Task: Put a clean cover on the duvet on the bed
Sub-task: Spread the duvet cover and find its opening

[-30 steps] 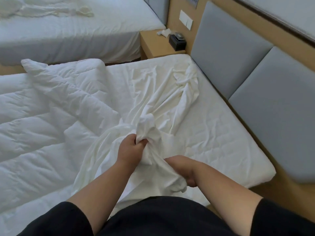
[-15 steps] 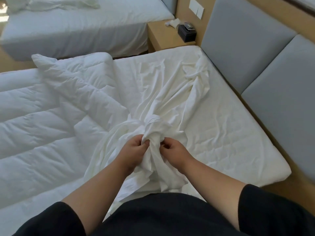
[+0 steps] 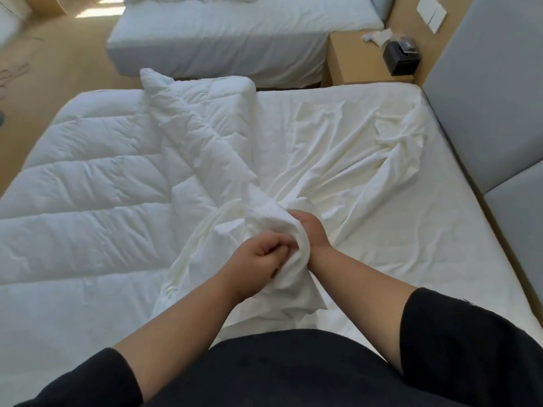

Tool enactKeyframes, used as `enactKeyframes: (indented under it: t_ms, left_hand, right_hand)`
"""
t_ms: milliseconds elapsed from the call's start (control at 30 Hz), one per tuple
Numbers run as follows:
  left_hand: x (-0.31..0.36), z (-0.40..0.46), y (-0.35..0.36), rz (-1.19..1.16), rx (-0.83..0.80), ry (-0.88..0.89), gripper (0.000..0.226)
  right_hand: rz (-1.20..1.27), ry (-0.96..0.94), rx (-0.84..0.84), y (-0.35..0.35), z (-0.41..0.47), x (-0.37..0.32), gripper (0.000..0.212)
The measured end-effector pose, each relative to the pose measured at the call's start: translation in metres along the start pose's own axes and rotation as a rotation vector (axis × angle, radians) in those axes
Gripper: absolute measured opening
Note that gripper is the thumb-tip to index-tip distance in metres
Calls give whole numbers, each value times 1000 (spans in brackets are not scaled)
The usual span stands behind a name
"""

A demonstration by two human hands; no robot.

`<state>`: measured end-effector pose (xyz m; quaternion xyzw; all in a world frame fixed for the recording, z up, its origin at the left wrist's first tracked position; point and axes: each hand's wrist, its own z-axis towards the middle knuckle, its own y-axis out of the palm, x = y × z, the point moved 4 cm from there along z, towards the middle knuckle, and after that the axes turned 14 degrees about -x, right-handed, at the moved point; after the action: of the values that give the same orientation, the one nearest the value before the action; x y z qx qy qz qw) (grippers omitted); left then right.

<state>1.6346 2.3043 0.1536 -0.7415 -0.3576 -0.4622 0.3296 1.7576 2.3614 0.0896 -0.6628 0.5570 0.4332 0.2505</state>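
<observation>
A white quilted duvet [image 3: 97,189] covers the left half of the bed, one corner folded back toward the middle. The thin, creased white cover [image 3: 346,160] lies spread over the right half and is gathered into a bunch in front of me. My left hand [image 3: 261,257] grips the near side of that bunch with curled fingers. My right hand [image 3: 308,227] reaches over the bunch and holds it from the far side; cloth hides part of its fingers.
A grey padded headboard [image 3: 482,107] runs along the bed's right side. A wooden nightstand [image 3: 352,60] with a black box [image 3: 401,58] stands behind the bed. A second bed [image 3: 223,42] lies across the gap, with wooden floor to the left.
My hands have gathered more cover. The right hand moved up from the near edge and over the bunch; the left hand slid lower on it. The view rose.
</observation>
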Motion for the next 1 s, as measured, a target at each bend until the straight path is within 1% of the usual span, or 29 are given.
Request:
enactKeyframes:
  t_ms: [67,100,133,167,200,267,300,367,400,433,467,567,633,733,767,800,833,867,900,933,967,1000]
  left_hand:
    - [-18,-1,-13,-296,324,-86,34]
    - [-28,-1,-21,-324,468,-144,29]
    - [-35,-1,-28,-252,540,-212,22]
    - [-43,2,-33,-143,537,-277,13]
    - [-47,8,-34,-62,466,-324,5]
    - [-51,21,-30,51,270,-375,25]
    - [-49,28,-25,84,207,-380,31]
    - [-43,38,-14,116,142,-355,39]
    - [-42,42,-8,106,117,-344,41]
    - [-42,46,-4,100,94,-348,40]
    - [-44,49,0,116,73,-360,40]
    - [-51,56,3,201,83,-329,40]
    - [-56,56,-1,141,141,-300,38]
    - [-69,52,-17,-145,267,-267,36]
    - [-72,51,-26,-244,327,-259,33]
    - [-74,49,-34,-329,383,-253,32]
    - [-76,49,-41,-390,426,-251,33]
    - [-77,49,-45,-423,445,-244,34]
    - [-78,50,-46,-437,435,-236,34]
    - [-77,52,-44,-433,387,-233,34]
    - [-77,54,-38,-420,311,-231,34]
    - [-78,55,-30,-396,229,-234,37]
  right_hand:
    - [-158,-18,47,-8,2,13,34]
    - [-233,-22,87,-13,0,19,41]
    - [-238,-6,121,-16,-5,23,45]
    - [-196,-10,160,-19,-10,23,44]
    - [-163,-21,190,-20,-14,23,41]
    - [-46,17,228,-21,-21,25,35]
    - [67,66,233,-20,-23,30,31]
    - [357,152,242,-17,-24,42,20]
    - [426,185,268,-16,-25,47,16]
    - [415,196,307,-19,-24,51,14]
    - [320,169,338,-25,-20,56,13]
    - [14,93,354,-22,-32,45,16]
    - [79,-6,392,-21,-43,39,25]
    - [304,-95,555,-46,-60,37,23]
    - [363,-111,546,-56,-67,37,24]
    - [379,-114,471,-63,-73,39,25]
    - [300,-80,342,-67,-77,43,27]
    - [104,17,186,-65,-82,52,26]
    - [-149,144,44,-59,-88,62,20]
    - [-367,265,-62,-51,-94,72,7]
    - [-492,344,-125,-45,-97,82,11]
    - [-534,353,-137,-41,-95,87,30]
